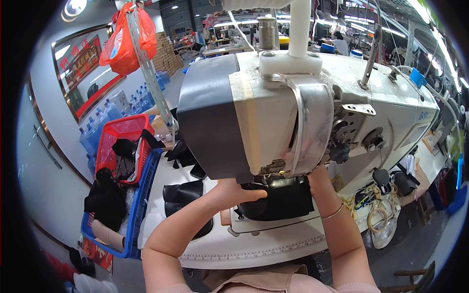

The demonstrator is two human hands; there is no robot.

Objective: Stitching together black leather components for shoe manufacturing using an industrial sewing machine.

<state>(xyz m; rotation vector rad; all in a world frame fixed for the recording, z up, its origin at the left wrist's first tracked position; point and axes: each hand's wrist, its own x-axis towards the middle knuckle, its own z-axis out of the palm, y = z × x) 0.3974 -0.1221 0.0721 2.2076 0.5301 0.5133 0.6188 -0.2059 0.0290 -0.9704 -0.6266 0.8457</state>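
Black piece, back from the front edge of the white table, partly under the head of the sewing machine. Probably in the middle of stitching; amount done impossible to see. Near the left edge, other black pieces, finished or waiting, cannot tell. Both forearms stretched forward, elbows bent. Left hand with thumb upon the piece, right hand beside its right end; fingers hidden, grips not certain.

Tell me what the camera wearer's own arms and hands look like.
The left hand is bare, with no glove or ring in view. The right hand is mostly hidden by the sewing machine. A thin, pale bracelet circles the otherwise bare right forearm. Short, pale pinkish sleeves show at the lower edge.
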